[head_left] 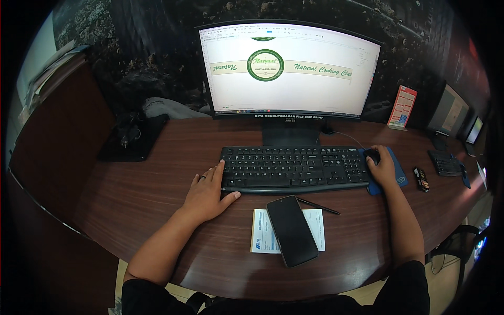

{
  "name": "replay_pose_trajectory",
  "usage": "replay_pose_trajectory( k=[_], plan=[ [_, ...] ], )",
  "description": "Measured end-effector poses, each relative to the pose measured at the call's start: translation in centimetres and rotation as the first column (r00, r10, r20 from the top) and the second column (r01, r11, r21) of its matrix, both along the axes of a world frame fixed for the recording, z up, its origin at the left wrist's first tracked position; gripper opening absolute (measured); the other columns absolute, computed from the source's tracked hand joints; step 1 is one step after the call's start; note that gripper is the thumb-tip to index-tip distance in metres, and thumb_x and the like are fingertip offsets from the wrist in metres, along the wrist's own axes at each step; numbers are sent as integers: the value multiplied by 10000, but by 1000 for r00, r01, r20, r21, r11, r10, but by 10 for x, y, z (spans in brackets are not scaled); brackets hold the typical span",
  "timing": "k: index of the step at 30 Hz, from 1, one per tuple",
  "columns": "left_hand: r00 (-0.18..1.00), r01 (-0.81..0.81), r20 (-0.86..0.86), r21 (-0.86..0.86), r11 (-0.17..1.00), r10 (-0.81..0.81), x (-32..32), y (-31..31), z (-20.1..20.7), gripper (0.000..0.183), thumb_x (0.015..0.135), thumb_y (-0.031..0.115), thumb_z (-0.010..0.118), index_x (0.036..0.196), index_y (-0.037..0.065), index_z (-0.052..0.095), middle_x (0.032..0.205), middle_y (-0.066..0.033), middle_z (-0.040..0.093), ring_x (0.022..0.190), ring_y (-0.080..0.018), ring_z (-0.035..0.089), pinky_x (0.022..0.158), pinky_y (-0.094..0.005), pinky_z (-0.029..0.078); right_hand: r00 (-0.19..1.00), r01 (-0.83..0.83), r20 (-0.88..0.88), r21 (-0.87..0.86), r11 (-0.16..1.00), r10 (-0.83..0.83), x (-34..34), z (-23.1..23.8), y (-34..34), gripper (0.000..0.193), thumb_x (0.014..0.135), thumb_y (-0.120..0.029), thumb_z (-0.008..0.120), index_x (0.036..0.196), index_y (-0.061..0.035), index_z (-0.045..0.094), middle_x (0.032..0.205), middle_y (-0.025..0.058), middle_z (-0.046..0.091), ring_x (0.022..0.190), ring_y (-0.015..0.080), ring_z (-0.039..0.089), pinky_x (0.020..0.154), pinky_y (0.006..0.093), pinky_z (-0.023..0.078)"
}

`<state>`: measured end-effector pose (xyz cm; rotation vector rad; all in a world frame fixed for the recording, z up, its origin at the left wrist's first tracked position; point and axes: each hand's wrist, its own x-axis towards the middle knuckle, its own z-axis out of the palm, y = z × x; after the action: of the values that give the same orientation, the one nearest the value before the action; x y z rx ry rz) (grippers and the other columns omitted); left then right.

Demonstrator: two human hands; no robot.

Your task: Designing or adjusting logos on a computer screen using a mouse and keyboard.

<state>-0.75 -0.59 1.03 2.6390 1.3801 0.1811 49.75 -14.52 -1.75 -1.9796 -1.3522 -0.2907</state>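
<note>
My left hand (209,193) rests flat at the left end of a black keyboard (294,168), fingers stretched out and the thumb near its front edge. A ring is on one finger. My right hand (383,167) lies over a black computer mouse (372,155), fingers curved round it, on a blue mouse pad (400,169). Behind the keyboard, a monitor (289,94) displays a round green label design on a cream band. A dark-screened smartphone (293,231) lies aslant on a printed paper pad (260,231) in front of the keyboard, with a black pen (318,206) beside it.
Right of the mouse pad lies a small dark packet (421,179); a red desk calendar (402,107) stands behind. A second keyboard (446,163) and screen (449,111) are far right. At the left are a black flat device (137,137) and a brown partition (58,121) with stacked papers.
</note>
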Motion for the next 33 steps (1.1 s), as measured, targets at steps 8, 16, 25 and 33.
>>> replay_pose_trajectory(
  k=[8, 16, 25, 33],
  plan=[
    [994, -18, 106, 38, 999, 14, -1, 14, -8, 924, 954, 560, 608, 1578, -16, 243, 1468, -294, 481, 1374, -432, 471, 1181, -539, 300, 1000, -3, -8, 10, 1000, 3, 2, -2, 2, 351, 823, -119, 744, 1140, -46, 612, 1137, 156, 654, 1091, 371, 642, 922, 438, 507],
    [974, 58, 211, 111, 992, -81, -4, 29, -21, 890, 947, 500, 643, 1555, -43, 286, 1459, -306, 488, 1387, -434, 451, 1195, -530, 265, 1000, -9, -21, 24, 1000, 10, 6, -4, 0, 352, 813, -120, 740, 1133, -42, 615, 1137, 157, 656, 1098, 382, 633, 941, 446, 496],
    [976, 16, 215, 126, 992, -43, 3, 20, -18, 957, 880, 516, 711, 1541, -52, 317, 1450, -296, 506, 1380, -426, 468, 1197, -550, 258, 1000, -21, -20, 115, 993, 23, 4, 1, 1, 374, 809, -115, 739, 1153, -35, 616, 1172, 162, 643, 1111, 387, 624, 940, 455, 495],
    [976, 23, 216, 71, 997, -38, 2, 24, -16, 1023, 869, 634, 668, 1557, -27, 299, 1477, -283, 486, 1409, -423, 443, 1197, -605, 246, 1000, 22, 6, 60, 998, -23, 5, -5, 0, 394, 806, -121, 744, 1173, -40, 625, 1199, 156, 642, 1112, 387, 627, 947, 464, 497]
  ],
)
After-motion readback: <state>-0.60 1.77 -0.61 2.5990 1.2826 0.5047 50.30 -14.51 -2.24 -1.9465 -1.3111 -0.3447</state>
